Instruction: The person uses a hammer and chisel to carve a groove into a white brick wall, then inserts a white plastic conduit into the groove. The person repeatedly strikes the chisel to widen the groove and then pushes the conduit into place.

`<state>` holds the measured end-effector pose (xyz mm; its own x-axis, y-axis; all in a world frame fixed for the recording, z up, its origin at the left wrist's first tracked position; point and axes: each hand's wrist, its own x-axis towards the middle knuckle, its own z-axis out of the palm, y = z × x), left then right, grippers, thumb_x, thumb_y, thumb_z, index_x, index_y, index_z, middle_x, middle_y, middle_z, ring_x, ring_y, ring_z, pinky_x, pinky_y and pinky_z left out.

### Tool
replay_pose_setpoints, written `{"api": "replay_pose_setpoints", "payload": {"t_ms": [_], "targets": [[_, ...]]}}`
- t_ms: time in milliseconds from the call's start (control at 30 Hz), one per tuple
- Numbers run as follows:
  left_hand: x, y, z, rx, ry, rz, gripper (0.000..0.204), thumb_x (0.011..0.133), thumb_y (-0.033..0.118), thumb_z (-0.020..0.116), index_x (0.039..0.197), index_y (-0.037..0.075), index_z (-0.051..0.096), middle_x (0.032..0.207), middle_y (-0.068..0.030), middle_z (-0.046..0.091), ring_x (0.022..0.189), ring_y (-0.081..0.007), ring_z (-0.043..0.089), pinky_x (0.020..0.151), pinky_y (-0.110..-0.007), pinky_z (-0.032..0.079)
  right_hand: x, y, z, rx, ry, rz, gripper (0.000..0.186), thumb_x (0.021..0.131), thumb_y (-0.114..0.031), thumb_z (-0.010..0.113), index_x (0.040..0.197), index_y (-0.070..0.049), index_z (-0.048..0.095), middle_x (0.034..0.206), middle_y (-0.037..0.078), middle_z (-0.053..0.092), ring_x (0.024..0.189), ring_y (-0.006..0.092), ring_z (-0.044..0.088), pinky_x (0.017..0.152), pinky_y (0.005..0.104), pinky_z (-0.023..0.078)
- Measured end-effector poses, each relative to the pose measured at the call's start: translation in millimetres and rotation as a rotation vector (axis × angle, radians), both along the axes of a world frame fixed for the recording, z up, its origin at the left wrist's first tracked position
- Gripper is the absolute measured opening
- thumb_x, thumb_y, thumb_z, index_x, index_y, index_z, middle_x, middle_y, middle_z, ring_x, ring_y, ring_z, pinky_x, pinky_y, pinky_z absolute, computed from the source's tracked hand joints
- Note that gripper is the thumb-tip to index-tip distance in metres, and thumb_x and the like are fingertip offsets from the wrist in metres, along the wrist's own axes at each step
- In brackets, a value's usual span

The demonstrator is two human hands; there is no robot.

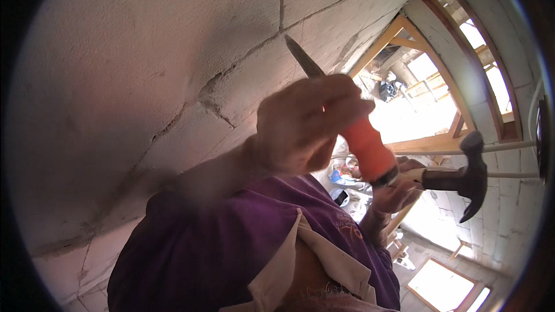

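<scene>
My left hand (309, 124) is closed round a chisel, its fingers just above the orange handle (373, 153) and partly over it. The narrow metal blade (303, 56) points up and left, its tip close to a mortar joint in the pale block wall (144, 40); I cannot tell whether it touches. On the right, my right hand (399, 190) grips a claw hammer by its handle. The dark hammer head (474, 179) is beyond the hand, to the right. Near my right hand lies the black butt end of the chisel handle.
Cracked, gouged joints (217, 75) run across the wall. A wooden-framed opening (416, 40) is at the upper right, beside a brown window frame (491, 75). Pale pipes (503, 147) run along the right. Below the hands are blurred items, including a blue-and-white object (341, 178).
</scene>
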<state>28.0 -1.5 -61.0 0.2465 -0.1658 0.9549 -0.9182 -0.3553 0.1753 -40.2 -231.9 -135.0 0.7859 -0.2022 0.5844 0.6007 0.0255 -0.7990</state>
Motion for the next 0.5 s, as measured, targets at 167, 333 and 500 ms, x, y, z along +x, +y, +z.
{"api": "replay_pose_setpoints", "payload": {"t_ms": [167,333,500], "targets": [[-5,8,-2,0.011,0.078,0.040,0.029,0.080,-0.005,0.059,0.106,-0.004,0.069,0.098,-0.0178,0.065,0.082,-0.0202,0.067,0.063,-0.030,0.058,0,14,8,0.066,0.016,0.026,0.053,0.099,-0.044,0.049,0.102,0.008,0.046,0.089,0.017,0.050,0.073,0.0240,0.056,0.060,0.0346,0.046],[-1,10,-2,-0.044,0.021,0.012,0.030,0.079,-0.007,0.059,0.108,-0.005,0.067,0.095,-0.0162,0.064,0.078,-0.0191,0.065,0.059,-0.029,0.054,-2,24,7,0.062,0.083,0.125,0.064,0.096,-0.052,0.052,0.103,0.011,0.044,0.081,0.019,0.052,0.069,0.0245,0.059,0.057,0.0339,0.048],[-2,12,-1,-0.047,0.033,0.007,0.029,0.080,-0.006,0.059,0.108,-0.005,0.067,0.095,-0.0158,0.064,0.077,-0.0193,0.065,0.059,-0.029,0.054,-3,29,6,0.112,0.146,0.141,0.065,0.086,-0.061,0.066,0.109,-0.003,0.048,0.084,0.011,0.060,0.065,0.0192,0.062,0.054,0.0300,0.052]]}}
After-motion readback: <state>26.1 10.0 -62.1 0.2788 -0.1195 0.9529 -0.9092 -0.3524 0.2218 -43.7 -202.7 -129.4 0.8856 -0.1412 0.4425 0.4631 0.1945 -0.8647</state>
